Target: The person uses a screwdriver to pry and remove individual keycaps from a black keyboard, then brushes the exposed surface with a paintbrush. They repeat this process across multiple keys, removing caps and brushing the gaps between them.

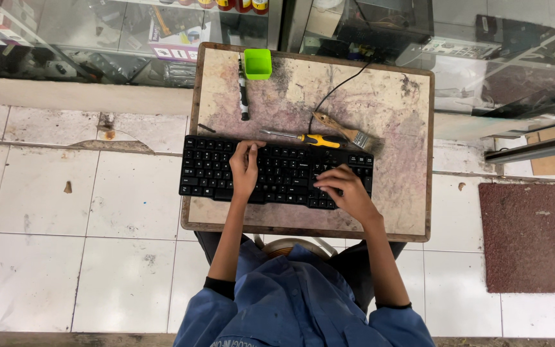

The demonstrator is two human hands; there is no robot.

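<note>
Black keyboard lies flat across the near half of the worn board table, whole, keys all on as far as I can tell. Both hands rest on it: left hand flat w/ fingers spread, gripping nothing; right hand curled over the keys at 3 o'clock, pressing, not holding. Screwdriver and brush at 12 o'clock lie untouched, green cup farther back, so I'd judge work's barely begun.

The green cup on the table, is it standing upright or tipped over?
Upright. The green cup stands on the table with its open mouth facing up to the camera; whether it holds anything, I cannot tell.
</note>
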